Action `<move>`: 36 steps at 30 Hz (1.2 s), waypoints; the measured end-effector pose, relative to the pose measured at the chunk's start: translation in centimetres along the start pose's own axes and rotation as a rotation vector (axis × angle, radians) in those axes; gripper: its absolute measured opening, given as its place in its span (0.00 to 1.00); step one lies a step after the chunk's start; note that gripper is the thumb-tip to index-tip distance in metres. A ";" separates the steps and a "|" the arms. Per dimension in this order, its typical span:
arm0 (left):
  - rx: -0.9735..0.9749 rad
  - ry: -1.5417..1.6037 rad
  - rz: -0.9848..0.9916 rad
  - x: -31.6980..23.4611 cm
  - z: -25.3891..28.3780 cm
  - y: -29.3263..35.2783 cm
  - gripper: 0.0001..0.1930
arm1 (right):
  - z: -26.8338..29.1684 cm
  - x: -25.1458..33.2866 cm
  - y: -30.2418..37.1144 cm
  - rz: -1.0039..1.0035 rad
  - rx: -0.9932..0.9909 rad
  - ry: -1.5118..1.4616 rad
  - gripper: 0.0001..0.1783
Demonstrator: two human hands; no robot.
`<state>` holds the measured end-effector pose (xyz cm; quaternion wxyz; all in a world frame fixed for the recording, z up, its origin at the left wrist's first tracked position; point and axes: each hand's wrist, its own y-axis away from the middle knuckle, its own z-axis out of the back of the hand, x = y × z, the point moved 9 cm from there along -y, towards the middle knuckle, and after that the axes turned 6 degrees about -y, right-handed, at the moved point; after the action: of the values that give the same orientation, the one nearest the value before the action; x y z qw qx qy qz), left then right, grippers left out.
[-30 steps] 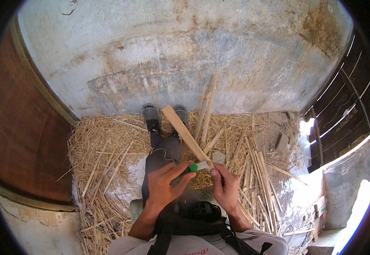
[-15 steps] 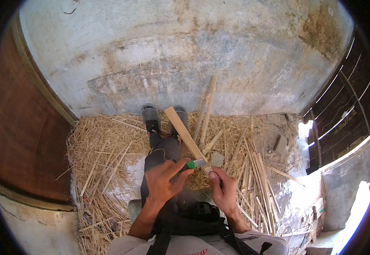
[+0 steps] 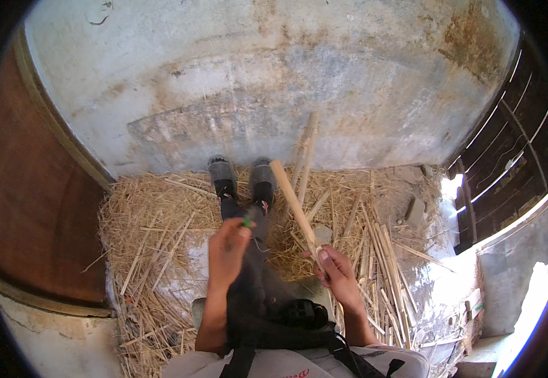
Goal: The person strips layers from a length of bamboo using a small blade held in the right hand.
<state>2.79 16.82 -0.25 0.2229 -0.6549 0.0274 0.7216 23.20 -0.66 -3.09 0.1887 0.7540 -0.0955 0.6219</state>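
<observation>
My right hand [image 3: 337, 271] is closed around the lower end of a split bamboo strip [image 3: 294, 200]. The pale strip slants up and to the left, its far end near my right shoe. Over my left thigh, my left hand [image 3: 227, 249] is curled around a knife [image 3: 247, 222]. Only a bit of the knife's green handle shows past the fingers, and its blade cannot be made out now. A gap separates the left hand from the strip.
Straw-like shavings [image 3: 154, 208] cover the floor around my legs. Long split strips [image 3: 384, 264] lie in a heap at the right. Two sticks [image 3: 305, 151] lean against the stained wall [image 3: 223, 82]. A brick-like block [image 3: 415, 212] sits near the slatted boards; a brown panel [image 3: 41, 189] is at the left.
My left hand has drawn the knife away from the strip, up and leftward. The strip has turned more upright and its far end has shifted right; the right hand moved slightly right.
</observation>
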 end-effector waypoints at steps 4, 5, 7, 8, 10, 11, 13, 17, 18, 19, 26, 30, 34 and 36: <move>0.159 -0.211 -0.287 -4.6 -3.6 2.3 0.13 | -0.8 -0.9 -1.3 -0.023 0.122 -0.020 0.22; 0.177 -0.220 -0.329 -5.3 -4.0 2.7 0.14 | -0.8 -1.3 -1.6 -0.023 0.120 -0.021 0.22; 0.142 -0.288 -0.348 -5.6 -4.3 3.1 0.16 | -1.1 -1.6 -1.9 -0.032 0.136 -0.048 0.23; 0.124 -0.322 -0.357 -5.7 -4.2 3.2 0.18 | -1.3 -1.7 -1.9 -0.041 0.156 -0.074 0.23; 0.140 -0.363 -0.357 -5.6 -4.0 3.2 0.19 | -1.6 -1.7 -1.9 -0.042 0.177 -0.085 0.24; 0.148 -0.383 -0.359 -5.6 -4.0 3.2 0.20 | -1.6 -1.6 -1.8 -0.035 0.179 -0.069 0.24; 0.123 -0.391 -0.382 -5.9 -3.9 3.2 0.20 | -1.7 -1.1 -1.7 0.000 0.200 -0.036 0.23; 0.089 -0.420 -0.389 -6.0 -3.6 3.2 0.21 | -2.0 0.2 -1.3 0.085 0.231 0.036 0.21; 0.106 -0.401 -0.386 -6.0 -3.7 3.3 0.21 | -2.0 0.3 -1.3 0.099 0.229 0.053 0.20; 0.122 -0.383 -0.383 -6.1 -3.8 3.3 0.21 | -1.9 0.3 -1.2 0.098 0.225 0.053 0.20; 0.122 -0.474 -0.420 -7.0 -4.0 3.4 0.21 | -1.0 0.1 -0.9 0.148 0.151 0.123 0.19; 0.021 -0.487 -0.491 -6.5 -3.2 3.2 0.19 | -1.1 1.1 -0.5 0.214 0.095 0.257 0.18; 0.005 -0.512 -0.474 -7.1 -2.4 1.8 0.18 | -2.0 1.8 0.5 0.183 0.097 0.213 0.17; 0.051 -0.586 -0.478 -7.3 -2.6 1.5 0.18 | -1.5 1.4 0.5 0.129 0.091 0.206 0.17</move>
<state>4.98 12.54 6.02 0.3995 -0.4030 -0.1729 0.8050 21.91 -0.38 -1.37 0.1228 0.6863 -0.0955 0.7105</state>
